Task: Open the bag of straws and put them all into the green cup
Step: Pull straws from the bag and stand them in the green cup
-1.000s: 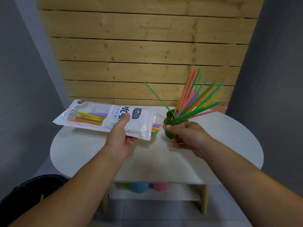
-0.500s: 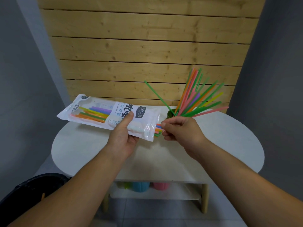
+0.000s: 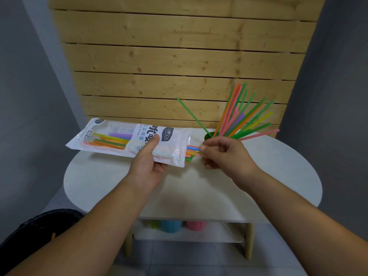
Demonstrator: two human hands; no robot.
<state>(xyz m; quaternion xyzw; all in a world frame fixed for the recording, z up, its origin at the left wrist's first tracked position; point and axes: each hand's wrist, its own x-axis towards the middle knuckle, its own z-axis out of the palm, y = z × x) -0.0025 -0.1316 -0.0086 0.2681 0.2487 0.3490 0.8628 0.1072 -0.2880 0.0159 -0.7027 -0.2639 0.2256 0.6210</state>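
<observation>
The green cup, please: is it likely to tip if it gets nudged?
Probably yes: the green cup looks small and light, while its long straws fan out high, mostly leaning right. It would likely slide easily on the smooth white table too.

Left grip (image 3: 147, 162) clasps, thumb pressed on top — right grip (image 3: 223, 154) pinches.

The bag (image 3: 127, 140) lies left, above the table (image 3: 278, 176); the cup (image 3: 208, 135) stands right, behind the right hand (image 3: 225, 154), straws (image 3: 245, 120) in it.
</observation>
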